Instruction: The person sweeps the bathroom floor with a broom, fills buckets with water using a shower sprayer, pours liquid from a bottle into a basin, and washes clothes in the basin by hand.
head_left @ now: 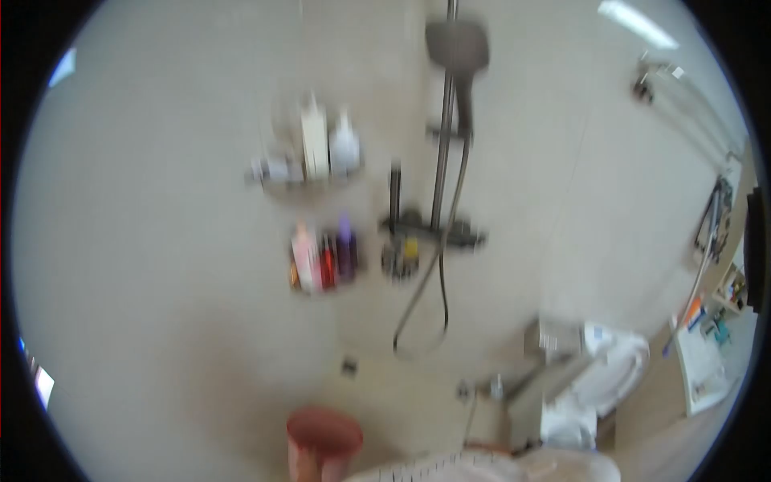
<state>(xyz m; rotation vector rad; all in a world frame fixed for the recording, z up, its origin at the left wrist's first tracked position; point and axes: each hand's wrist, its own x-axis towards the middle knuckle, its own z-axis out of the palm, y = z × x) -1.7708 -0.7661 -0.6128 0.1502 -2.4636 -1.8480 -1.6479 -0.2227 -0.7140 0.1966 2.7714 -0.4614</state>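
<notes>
At the bottom of the view, a skin-toned patch that looks like my left hand [306,466] overlaps the near side of a pink bucket [325,427]. Motion blur smears the fingers, so whether they grip the rim does not show. The bucket's open top faces up towards me. White clothing with dark marks [434,469] fills the bottom edge to the right of the bucket. I cannot make out my right hand anywhere. A thin reddish-brown strip [487,448] shows above the clothing, too blurred to name.
A shower set with a handheld shower head [458,46] and looping hose [444,297] hangs ahead. Bottles [316,143] stand on an upper corner shelf, with coloured bottles [324,261] below. To the right are a toilet with raised lid [618,373] and a washbasin [700,365].
</notes>
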